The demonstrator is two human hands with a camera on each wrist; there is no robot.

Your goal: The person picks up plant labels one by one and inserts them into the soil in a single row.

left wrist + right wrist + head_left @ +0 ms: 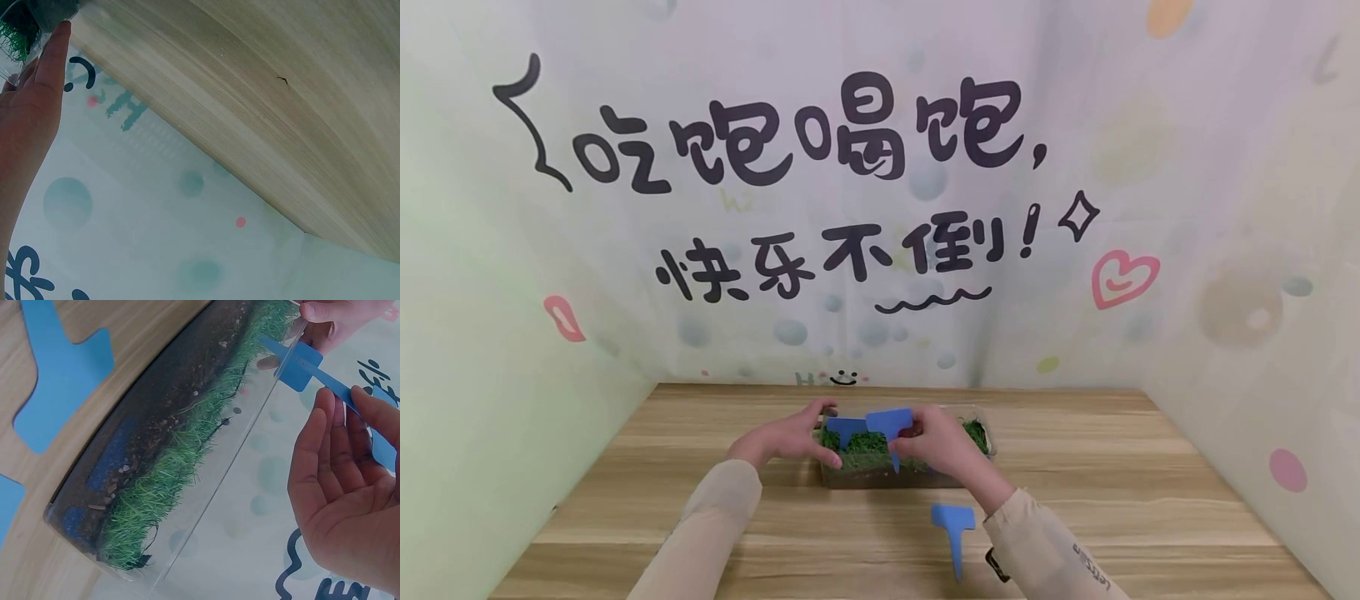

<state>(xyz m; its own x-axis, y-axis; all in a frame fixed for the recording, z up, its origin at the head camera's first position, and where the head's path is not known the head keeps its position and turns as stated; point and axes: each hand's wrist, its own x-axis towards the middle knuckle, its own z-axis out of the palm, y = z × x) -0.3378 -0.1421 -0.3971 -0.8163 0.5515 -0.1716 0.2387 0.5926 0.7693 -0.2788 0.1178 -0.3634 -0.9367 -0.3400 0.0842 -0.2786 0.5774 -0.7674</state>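
Note:
A clear plastic box (857,478) holds dark soil topped with green grass (187,456). My left hand (786,435) grips its left end, thumb at the near side and fingers at the far side. Between thumb and fingers, my right hand (943,442) pinches a blue T-shaped plant label (887,422) by its stem, above the grass. In the right wrist view its narrow end points toward another blue label (306,365), which stands in the grass at the left end. The left wrist view catches only part of the left hand (37,94) and a box corner.
On the wooden table (805,550) in front of the box lies a blue T-shaped label (953,525). Another blue piece (7,503) is cut off at the right wrist view's edge. A printed cloth backdrop (880,350) rises behind the table.

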